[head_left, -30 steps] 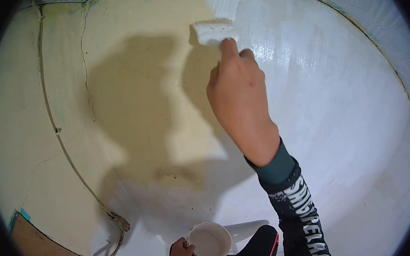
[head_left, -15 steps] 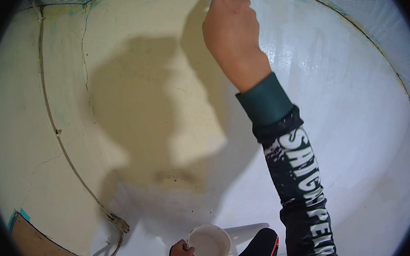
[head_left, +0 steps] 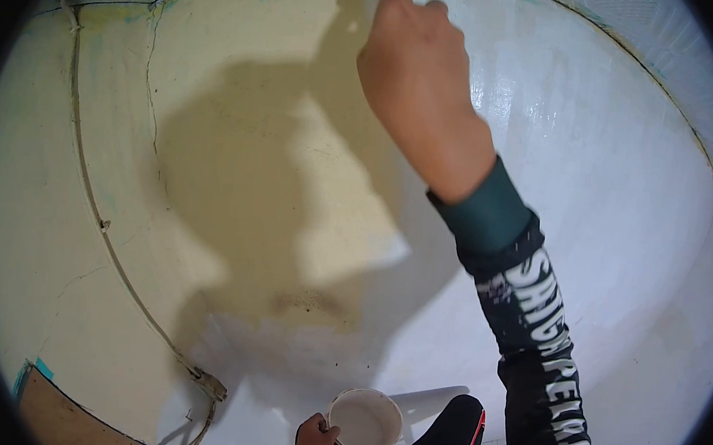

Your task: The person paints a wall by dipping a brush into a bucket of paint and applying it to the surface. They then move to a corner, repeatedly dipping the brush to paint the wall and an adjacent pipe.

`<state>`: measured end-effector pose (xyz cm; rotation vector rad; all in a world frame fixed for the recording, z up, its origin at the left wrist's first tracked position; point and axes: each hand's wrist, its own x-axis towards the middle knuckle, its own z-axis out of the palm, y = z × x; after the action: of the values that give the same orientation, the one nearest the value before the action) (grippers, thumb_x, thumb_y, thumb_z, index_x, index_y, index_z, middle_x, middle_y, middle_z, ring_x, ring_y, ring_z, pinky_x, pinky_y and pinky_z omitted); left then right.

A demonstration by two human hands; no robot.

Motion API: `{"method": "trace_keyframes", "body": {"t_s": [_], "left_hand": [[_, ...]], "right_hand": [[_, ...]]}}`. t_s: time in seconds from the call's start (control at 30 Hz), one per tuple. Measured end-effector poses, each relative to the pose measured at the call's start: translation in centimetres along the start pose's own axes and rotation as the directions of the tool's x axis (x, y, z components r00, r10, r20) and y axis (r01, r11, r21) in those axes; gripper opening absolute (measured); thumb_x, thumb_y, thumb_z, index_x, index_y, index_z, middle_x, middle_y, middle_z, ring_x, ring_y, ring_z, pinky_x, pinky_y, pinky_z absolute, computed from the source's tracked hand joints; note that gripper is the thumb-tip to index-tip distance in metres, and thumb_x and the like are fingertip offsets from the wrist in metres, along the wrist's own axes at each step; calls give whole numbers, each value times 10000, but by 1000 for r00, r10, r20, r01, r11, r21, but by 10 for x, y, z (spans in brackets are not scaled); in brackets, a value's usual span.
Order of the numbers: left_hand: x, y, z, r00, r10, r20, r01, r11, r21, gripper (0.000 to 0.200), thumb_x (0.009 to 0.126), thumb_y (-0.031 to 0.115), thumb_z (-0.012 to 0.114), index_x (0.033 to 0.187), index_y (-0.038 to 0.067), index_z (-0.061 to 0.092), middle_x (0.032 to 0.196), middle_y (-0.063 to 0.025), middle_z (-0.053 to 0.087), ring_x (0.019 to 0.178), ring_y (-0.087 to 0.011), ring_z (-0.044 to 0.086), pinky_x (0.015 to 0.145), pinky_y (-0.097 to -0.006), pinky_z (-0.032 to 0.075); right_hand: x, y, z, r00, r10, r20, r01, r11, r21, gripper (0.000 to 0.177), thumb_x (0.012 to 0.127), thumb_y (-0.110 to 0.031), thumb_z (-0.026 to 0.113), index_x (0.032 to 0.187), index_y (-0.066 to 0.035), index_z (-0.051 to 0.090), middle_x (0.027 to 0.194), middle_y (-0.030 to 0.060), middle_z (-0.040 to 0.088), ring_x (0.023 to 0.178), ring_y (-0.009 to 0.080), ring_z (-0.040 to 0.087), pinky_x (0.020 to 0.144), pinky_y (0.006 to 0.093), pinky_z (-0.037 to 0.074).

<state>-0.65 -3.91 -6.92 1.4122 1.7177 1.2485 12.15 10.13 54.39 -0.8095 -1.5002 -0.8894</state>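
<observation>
At the lower middle, my left hand (head_left: 314,441) is closed on the left edge of a small white paint bucket (head_left: 396,430), its thumb over the rim. Whitish paint shows inside the bucket. My right hand (head_left: 422,58) is raised to the top edge of the view, in front of the wall (head_left: 486,256), with its fingers closed. What it grips is hidden by the hand and the frame edge; a bit of white shows beside the fingertips. The wall is pale yellow on the left and wet, glossy white on the right.
A cable (head_left: 87,179) runs down the left wall to a connector (head_left: 211,386). A brown panel (head_left: 70,417) stands at the lower left. My leg in black trousers (head_left: 454,428) is beside the bucket. A textured ceiling (head_left: 666,46) meets the wall above.
My right hand and forearm have moved a little down and to the right, and their shadow has shifted. My left hand and the bucket stay almost where they were.
</observation>
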Motion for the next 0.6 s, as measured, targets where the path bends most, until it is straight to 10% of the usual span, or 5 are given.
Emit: {"method": "trace_keyframes", "body": {"t_s": [0.17, 0.23, 0.43, 0.6], "left_hand": [[-1, 22, -10, 999, -37, 33, 38, 998, -43, 235, 835, 118, 670, 769, 22, 466, 657, -34, 420, 591, -148, 426, 521, -353, 422], [-3, 39, -20, 996, -67, 54, 71, 996, -59, 239, 833, 123, 672, 767, 22, 465, 657, -35, 418, 592, -148, 426, 522, -352, 420], [-5, 25, -20, 999, -27, 34, 28, 999, -31, 248, 826, 141, 671, 764, 20, 463, 664, -42, 418, 600, -150, 418, 524, -350, 413], [2, 39, -31, 985, -111, 131, 110, 994, 15, 345, 730, 232, 742, 678, -6, 497, 581, -126, 515, 538, -218, 505, 547, -404, 442]], "right_hand": [[17, 12, 37, 972, -85, -218, 87, 996, -2, 144, 848, 40, 552, 980, 92, 575, 808, 278, 629, 744, 392, 685, 649, 421, 587], [-8, 12, 27, 985, -130, -113, 141, 985, 94, 197, 779, 70, 547, 970, 67, 499, 778, 332, 577, 689, 507, 622, 594, 533, 533], [-90, -11, -27, 938, 126, 323, -155, 986, 65, 157, 788, 52, 565, 936, 60, 513, 746, 297, 594, 703, 485, 633, 602, 535, 520], [-55, -3, -28, 987, -89, 133, 85, 996, 33, 173, 768, 66, 603, 934, 85, 557, 862, 304, 600, 681, 405, 673, 561, 414, 568]]}}
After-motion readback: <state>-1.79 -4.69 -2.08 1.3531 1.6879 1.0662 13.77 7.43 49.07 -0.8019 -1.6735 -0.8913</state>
